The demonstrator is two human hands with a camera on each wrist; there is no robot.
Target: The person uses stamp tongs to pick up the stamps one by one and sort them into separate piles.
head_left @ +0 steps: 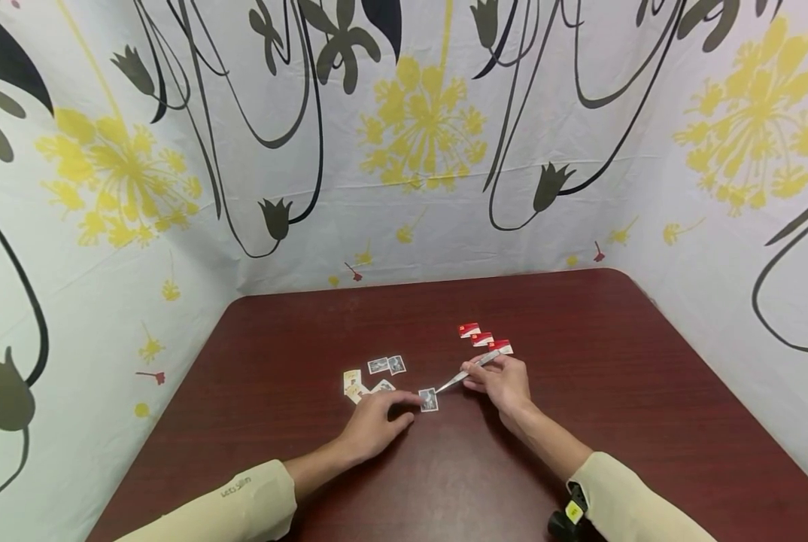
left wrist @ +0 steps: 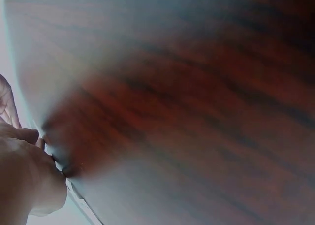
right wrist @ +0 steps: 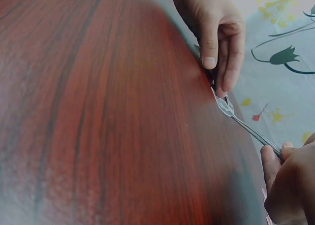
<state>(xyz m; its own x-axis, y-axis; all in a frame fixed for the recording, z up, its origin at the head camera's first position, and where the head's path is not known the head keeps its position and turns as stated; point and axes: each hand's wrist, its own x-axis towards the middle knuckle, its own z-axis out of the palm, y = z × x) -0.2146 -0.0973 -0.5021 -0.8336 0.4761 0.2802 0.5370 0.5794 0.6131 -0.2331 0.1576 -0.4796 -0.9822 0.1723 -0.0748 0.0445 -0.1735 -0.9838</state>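
A grey stamp [head_left: 429, 400] with a white border lies at the middle of the near group on the table. My right hand [head_left: 505, 385] pinches a pair of metal tweezers [head_left: 468, 372] between thumb and fingers, its points right at the stamp's upper right edge. From the other side my left hand [head_left: 375, 426] reaches in, index fingertip at the stamp's left edge and thumb held apart below. In the right wrist view the tweezers [right wrist: 253, 132] slant from the right hand toward the stamp [right wrist: 225, 107], close under the left hand's fingers [right wrist: 231, 62].
Two grey stamps [head_left: 387, 365] lie beyond the left hand. Several pale yellowish stamps [head_left: 353, 381] sit left of them, partly behind that hand. Three red-and-white stamps [head_left: 481, 339] form a diagonal row beyond the right hand. Patterned cloth [head_left: 404, 226] hangs behind the dark red table [head_left: 296, 339].
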